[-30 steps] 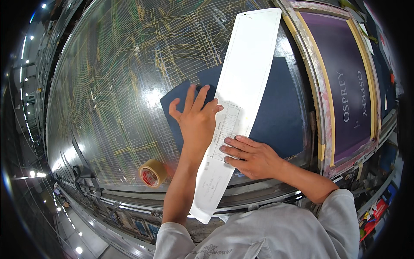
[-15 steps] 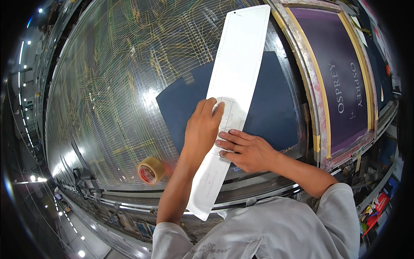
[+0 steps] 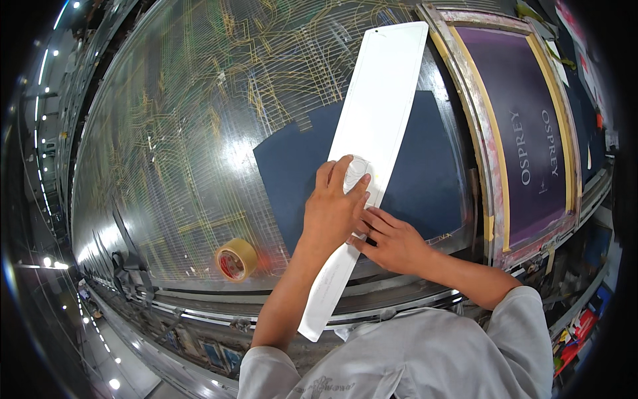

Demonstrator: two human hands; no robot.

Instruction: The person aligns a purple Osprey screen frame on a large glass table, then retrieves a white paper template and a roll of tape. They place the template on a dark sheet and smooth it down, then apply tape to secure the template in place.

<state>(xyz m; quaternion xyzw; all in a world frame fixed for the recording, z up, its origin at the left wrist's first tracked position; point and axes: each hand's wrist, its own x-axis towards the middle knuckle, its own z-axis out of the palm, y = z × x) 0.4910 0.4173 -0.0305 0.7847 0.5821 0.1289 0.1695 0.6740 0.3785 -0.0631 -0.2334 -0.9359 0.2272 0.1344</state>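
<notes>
A long white strip, stiff and marked with thin lines, lies slanted across a dark blue panel on the table. Its lower end reaches past the near table edge. On the strip's middle rests my left hand, open, its thumb and fingers spread around a small drawn outline. My right hand is close beside it at the strip's right edge, fingers apart and touching the strip; the left hand partly hides its fingertips. A roll of tan tape sits on the table to the left.
The grey table carries many yellow and green line marks. A framed purple printing screen with pale lettering stands at the right. A metal rail runs along the near edge. Black straps lie at the left corner.
My left hand has shifted slightly right and its fingers have spread. The right hand's fingers have drawn back toward the strip's right edge. The whole view has shifted a little.
</notes>
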